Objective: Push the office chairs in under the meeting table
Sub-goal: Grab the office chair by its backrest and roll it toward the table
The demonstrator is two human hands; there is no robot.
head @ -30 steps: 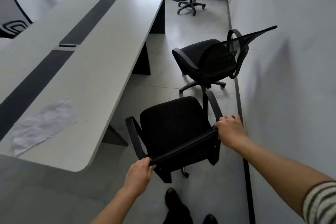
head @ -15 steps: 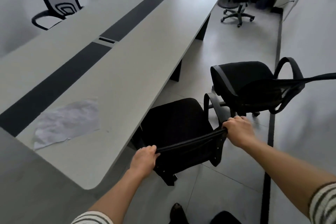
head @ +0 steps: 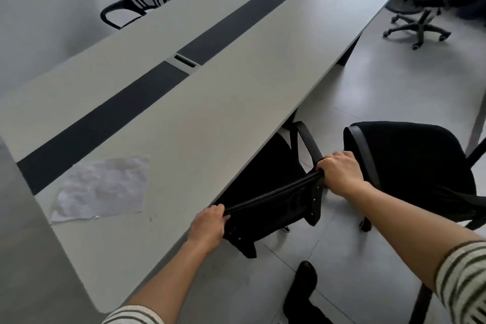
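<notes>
Your left hand [head: 209,226] and right hand [head: 339,175] both grip the top of the chair [head: 278,208]; the table [head: 236,87] lies far-left, seat half under.

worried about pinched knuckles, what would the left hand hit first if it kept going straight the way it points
Probably the table edge: the left hand, gripping the chair back, is right beside it, though relative height is unclear.

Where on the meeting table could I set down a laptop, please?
The meeting table is bare between the dark centre strip and its near edge, beyond the crumpled paper, and across the pale band past the strip. Crowded: the floor side, where left hand and right hand grip the chair close beside the next chair.
</notes>
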